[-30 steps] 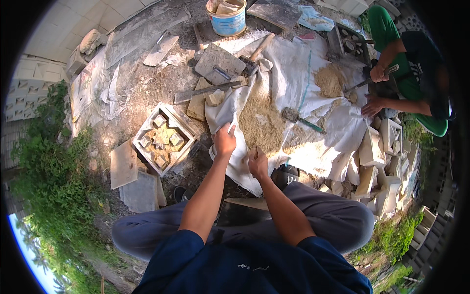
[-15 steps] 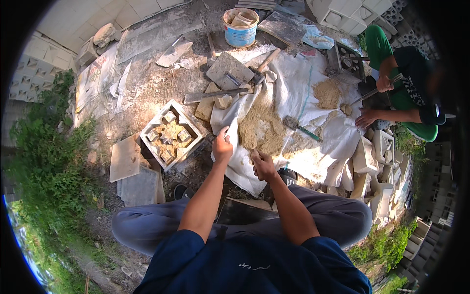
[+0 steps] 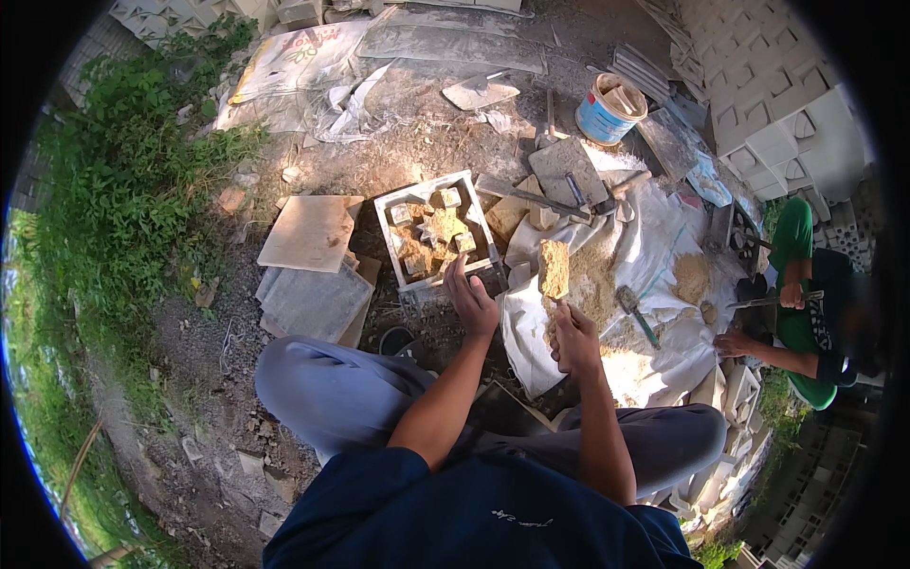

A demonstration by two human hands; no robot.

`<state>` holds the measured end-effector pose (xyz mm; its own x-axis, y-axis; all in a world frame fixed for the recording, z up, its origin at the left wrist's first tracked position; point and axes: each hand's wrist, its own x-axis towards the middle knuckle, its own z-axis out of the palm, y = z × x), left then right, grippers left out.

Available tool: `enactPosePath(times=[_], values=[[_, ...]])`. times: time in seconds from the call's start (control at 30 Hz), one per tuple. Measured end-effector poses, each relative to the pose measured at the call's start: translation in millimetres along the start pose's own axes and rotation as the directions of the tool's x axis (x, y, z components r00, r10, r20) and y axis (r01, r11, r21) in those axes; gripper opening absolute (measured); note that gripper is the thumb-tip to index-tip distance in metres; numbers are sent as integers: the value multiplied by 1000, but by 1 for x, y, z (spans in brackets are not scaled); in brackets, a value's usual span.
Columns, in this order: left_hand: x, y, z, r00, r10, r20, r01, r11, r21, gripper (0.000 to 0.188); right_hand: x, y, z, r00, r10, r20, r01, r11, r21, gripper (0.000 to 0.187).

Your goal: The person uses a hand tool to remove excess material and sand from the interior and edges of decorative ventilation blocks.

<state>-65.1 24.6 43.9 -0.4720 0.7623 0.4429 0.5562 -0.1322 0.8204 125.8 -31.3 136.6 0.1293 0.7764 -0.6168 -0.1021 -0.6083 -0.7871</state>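
My right hand is closed round the handle of a small trowel. A thick load of damp yellowish sand mix covers its blade, over the edge of the white sheet. My left hand is open, fingers extended near the lower right corner of a square pale mould frame. Inside the frame are several small blocks around a star-shaped centre piece, with loose mix among them. More mix lies on the white sheet to the right of my left hand.
Flat boards lie left of the mould. A hammer and stone slabs are beyond the sheet, near a blue bucket. A green-handled brush lies on the sheet. At right, a co-worker's hand grips a tool.
The view has swung, shifting the scene. My left hand has left the sheet's edge and opened beside the mould. My right hand has raised the trowel with a load of mix.
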Motion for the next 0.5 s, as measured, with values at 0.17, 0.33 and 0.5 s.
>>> enactPosePath(times=[0.17,0.33,0.5], values=[[30,-19,-18,996,-56,-75,52,997,-65,49,22,-20,69,991,-28,128,44,992,-120,36],[75,-40,-3,977,1,215,84,919,-386,52,59,-15,118,976,-184,117,215,899,-381,44],[92,-76,6,841,109,531,39,965,-260,54,55,16,164,878,-479,15,395,705,-589,51]])
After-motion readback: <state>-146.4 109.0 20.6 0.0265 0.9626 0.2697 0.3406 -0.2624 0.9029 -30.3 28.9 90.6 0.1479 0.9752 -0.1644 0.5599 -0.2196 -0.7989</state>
